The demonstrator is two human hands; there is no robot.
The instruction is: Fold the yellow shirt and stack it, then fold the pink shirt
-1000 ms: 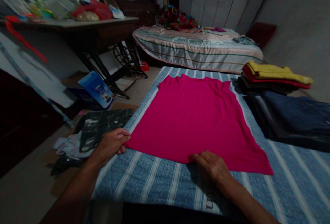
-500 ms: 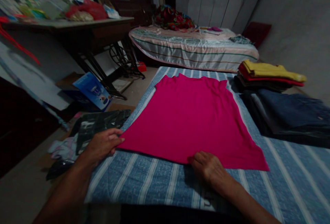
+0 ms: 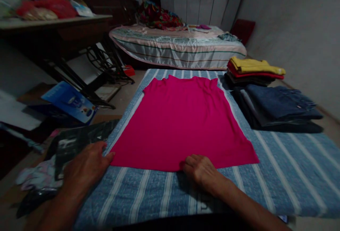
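A bright pink T-shirt [image 3: 183, 124] lies spread flat, its collar end far from me and its hem towards me. At the hem's near left corner is my left hand [image 3: 86, 165]; the thumb tip touches the corner and stands apart from the fingers, so the hand looks open. My right hand [image 3: 199, 170] has its fingers curled closed on the hem near the middle. Its fingertips are partly hidden against the cloth. Under the shirt is a blue, white-striped cloth [image 3: 148, 192] covering the bed or table.
To the right are folded dark jeans [image 3: 278, 103] and a folded stack topped by a yellow garment [image 3: 255, 65]. A sewing machine table [image 3: 71, 23] stands left, with a blue box [image 3: 71, 101] below. Another bed [image 3: 180, 48] is at the back.
My view has turned right, shifting everything leftward. My left thumb and fingers have spread apart at the shirt's corner. My right hand stays at the hem.
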